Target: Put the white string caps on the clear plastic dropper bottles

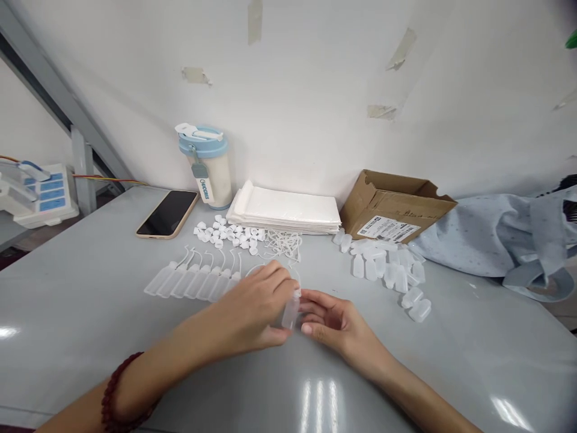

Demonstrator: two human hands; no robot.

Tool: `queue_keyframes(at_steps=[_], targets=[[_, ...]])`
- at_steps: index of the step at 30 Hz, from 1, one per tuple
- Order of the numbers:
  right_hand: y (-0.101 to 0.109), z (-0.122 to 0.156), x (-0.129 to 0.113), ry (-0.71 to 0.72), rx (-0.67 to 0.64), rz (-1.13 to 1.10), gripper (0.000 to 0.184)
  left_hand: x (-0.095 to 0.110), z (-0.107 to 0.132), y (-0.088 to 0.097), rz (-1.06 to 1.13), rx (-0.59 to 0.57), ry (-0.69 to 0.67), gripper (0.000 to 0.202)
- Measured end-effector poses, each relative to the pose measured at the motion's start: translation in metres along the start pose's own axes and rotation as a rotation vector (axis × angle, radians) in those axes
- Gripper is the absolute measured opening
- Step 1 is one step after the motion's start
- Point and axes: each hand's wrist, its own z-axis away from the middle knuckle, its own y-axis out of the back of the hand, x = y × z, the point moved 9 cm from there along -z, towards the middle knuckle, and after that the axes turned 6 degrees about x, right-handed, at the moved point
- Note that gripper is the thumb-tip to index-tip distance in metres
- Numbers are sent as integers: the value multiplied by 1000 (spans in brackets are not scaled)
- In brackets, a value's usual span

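My left hand (pixel 265 300) grips a small translucent plastic bottle (pixel 291 313) between its thumb and fingers, upright just over the grey table. A white piece shows at the bottle's top, and a thin curved tube rises near it, partly behind my fingers. To the right, my right hand (pixel 336 322) has its thumb and fingers apart; its index fingertip is beside the bottle's top, and I cannot tell whether it touches. Left of my hands lies a slanted row of capped bottles (pixel 187 281) with thin tubes, its right end hidden behind my left hand.
Loose white caps (pixel 229 233) and thin tubes (pixel 286 243) lie before a stack of white envelopes (pixel 288 207). Uncapped bottles (pixel 392 267) are scattered by a cardboard box (pixel 396 207). A phone (pixel 167 214), a tumbler (pixel 210 171) and a pale blue cloth bag (pixel 487 234) stand farther back.
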Motion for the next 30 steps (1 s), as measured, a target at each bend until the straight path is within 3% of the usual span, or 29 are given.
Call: queue_keyframes(at_steps=[5, 12, 30], targets=[[-4, 0, 7, 32, -37, 94, 48, -30, 7, 17, 49, -67, 130, 25], [4, -2, 9, 27, 25, 126, 43, -57, 21, 14, 104, -161, 249, 24], [10, -1, 2, 7, 102, 197, 41, -65, 24, 14, 68, -159, 265, 26]])
